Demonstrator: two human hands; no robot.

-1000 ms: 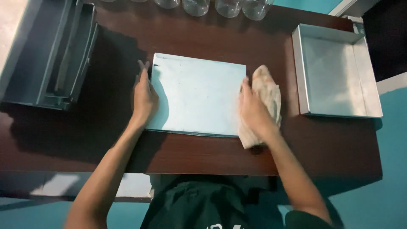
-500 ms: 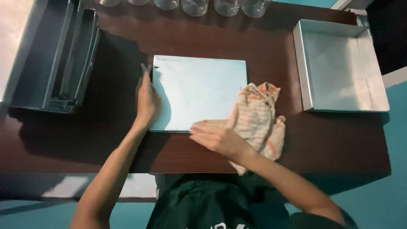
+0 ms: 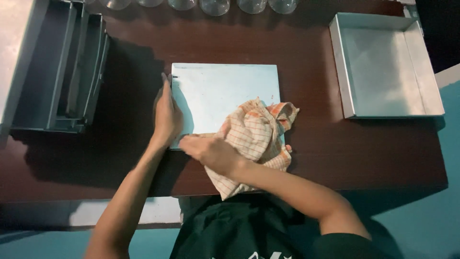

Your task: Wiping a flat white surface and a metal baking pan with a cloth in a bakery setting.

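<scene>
While left hand [image 3: 166,115] steadies flat tray [image 3: 225,96], right hand [image 3: 211,151] presses cloth [image 3: 256,139]

packages: none | labels: none | signs: none | screens: none in view

flat pale blue-grey tray [image 3: 225,98] on dark table, crumpled orange-checked cloth [image 3: 256,139] over its near, perhaps right, corner

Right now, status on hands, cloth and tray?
Left hand flat against metal tray's left edge. Right hand pressing checked cloth on tray's near side. Nothing in the way.
</scene>
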